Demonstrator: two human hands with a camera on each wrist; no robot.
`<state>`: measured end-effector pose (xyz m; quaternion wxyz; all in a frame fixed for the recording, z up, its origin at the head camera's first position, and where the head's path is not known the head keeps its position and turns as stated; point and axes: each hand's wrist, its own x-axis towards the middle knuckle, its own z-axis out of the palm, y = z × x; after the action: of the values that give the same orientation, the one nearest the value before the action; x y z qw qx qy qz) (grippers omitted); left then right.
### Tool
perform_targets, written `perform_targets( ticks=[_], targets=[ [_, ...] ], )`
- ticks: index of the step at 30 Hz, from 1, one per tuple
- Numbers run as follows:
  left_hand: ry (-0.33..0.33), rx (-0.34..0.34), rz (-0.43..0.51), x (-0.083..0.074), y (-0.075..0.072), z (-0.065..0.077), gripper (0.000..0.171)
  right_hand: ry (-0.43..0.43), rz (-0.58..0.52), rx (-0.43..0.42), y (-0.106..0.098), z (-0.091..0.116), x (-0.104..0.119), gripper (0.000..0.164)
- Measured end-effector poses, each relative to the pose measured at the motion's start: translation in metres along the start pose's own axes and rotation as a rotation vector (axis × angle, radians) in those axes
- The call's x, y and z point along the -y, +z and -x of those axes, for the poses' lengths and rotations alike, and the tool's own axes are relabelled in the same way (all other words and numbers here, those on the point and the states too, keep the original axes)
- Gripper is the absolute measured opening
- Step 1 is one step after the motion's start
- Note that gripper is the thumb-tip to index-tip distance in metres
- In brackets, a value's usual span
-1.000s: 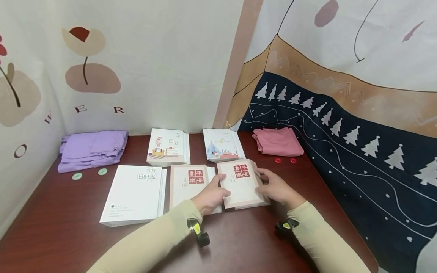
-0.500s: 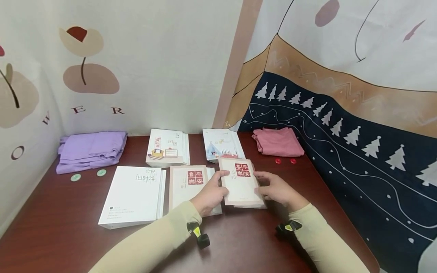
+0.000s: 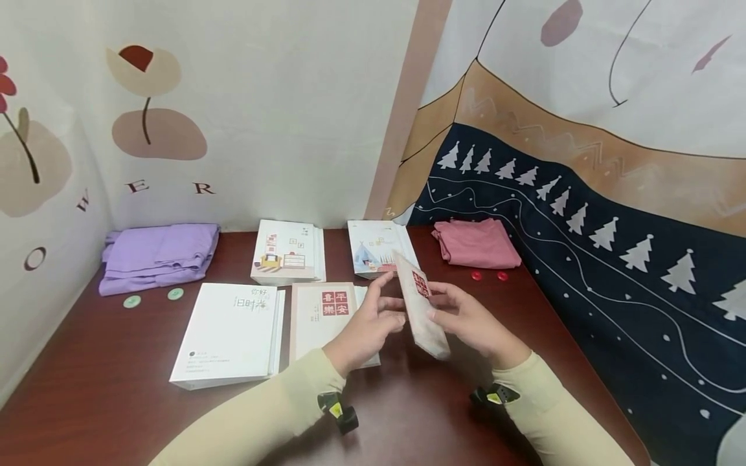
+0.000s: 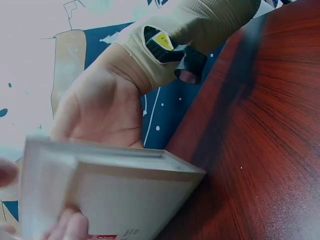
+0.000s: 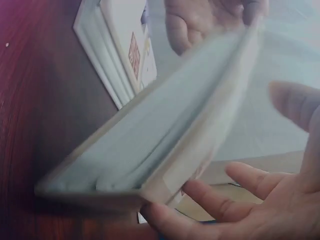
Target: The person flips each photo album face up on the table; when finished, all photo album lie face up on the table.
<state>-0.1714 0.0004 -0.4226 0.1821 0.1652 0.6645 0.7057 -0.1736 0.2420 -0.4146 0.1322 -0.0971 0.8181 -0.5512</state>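
A photo album [image 3: 421, 307] with a beige-bordered cover and a red character block stands tilted steeply, raised near the table's middle. Its grey-white page side faces up into the right wrist view. On its right side, my right hand [image 3: 474, 323] holds it, the thumb by the cover's edge and fingers behind. My left hand [image 3: 367, 327] is just left of the album, fingers loosely bent, tips right at the cover; in the left wrist view some left fingertips [image 4: 75, 227] overlap the cover. A matching photo album [image 3: 315, 323] lies under the left forearm, partly hidden.
On the dark red table [image 3: 105, 362] lie a white album [image 3: 233, 330], two illustrated albums at the back, left [image 3: 285, 259] and right [image 3: 370, 259], a folded purple cloth [image 3: 160, 255], a folded pink cloth [image 3: 478, 243], green buttons [image 3: 132, 301] and red buttons [image 3: 476, 276]. Printed cloth [image 3: 262, 116] hangs behind.
The photo album has turned from cover-up to steeply tilted, its cover now slanting towards the left. My left hand's grip on its left edge has loosened; the right hand still holds it.
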Motion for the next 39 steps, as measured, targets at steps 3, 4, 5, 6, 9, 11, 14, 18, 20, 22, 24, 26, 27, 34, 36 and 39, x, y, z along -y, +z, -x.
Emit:
perform_targets(
  ticks=[3,4,5,6,9,11,14,18,20,22,24,26,27,34,36,39],
  targets=[
    [0.042,0.075,0.039,0.0,0.001,0.001,0.077,0.012,-0.103,0.038,-0.001,0.005,0.004,0.066],
    [0.05,0.107,0.042,0.0,0.002,0.001,0.077,0.021,-0.123,0.039,-0.002,0.007,0.005,0.066],
    [0.055,0.137,0.041,0.001,0.003,0.0,0.076,0.022,-0.149,0.043,-0.002,0.008,0.006,0.067],
    [0.059,0.166,0.038,0.004,0.003,-0.001,0.075,0.026,-0.17,0.043,-0.003,0.01,0.007,0.068],
    [0.068,0.231,0.007,0.008,0.005,-0.003,0.074,0.047,-0.204,0.032,-0.004,0.012,0.012,0.075],
    [0.069,0.258,-0.015,0.01,0.006,-0.005,0.075,0.061,-0.214,0.017,-0.005,0.012,0.016,0.082],
    [0.057,0.278,-0.052,0.014,0.007,-0.007,0.074,0.083,-0.189,-0.027,-0.008,0.011,0.019,0.092],
    [-0.004,0.261,-0.101,0.019,0.007,-0.01,0.073,0.115,-0.059,-0.093,-0.012,0.009,0.014,0.1],
    [-0.036,0.246,-0.126,0.021,0.006,-0.01,0.073,0.141,0.048,-0.121,-0.012,0.006,0.009,0.102],
    [-0.054,0.227,-0.171,0.023,0.005,-0.01,0.073,0.168,0.136,-0.14,-0.013,0.004,0.003,0.103],
    [-0.065,0.194,-0.216,0.025,0.004,-0.01,0.074,0.183,0.195,-0.158,-0.014,0.003,-0.003,0.101],
    [-0.082,0.14,-0.259,0.025,0.002,-0.011,0.074,0.193,0.221,-0.179,-0.014,0.001,-0.008,0.099],
    [-0.093,0.108,-0.278,0.025,0.001,-0.011,0.075,0.198,0.231,-0.187,-0.014,0.0,-0.011,0.099],
    [-0.161,-0.045,-0.3,0.025,-0.006,-0.01,0.076,0.23,0.267,-0.199,-0.012,-0.007,-0.029,0.092],
    [-0.161,-0.04,-0.26,0.026,-0.008,-0.011,0.076,0.249,0.261,-0.19,-0.011,-0.01,-0.032,0.091],
    [-0.151,-0.021,-0.214,0.026,-0.011,-0.012,0.077,0.274,0.24,-0.182,-0.011,-0.012,-0.035,0.089]
  ],
)
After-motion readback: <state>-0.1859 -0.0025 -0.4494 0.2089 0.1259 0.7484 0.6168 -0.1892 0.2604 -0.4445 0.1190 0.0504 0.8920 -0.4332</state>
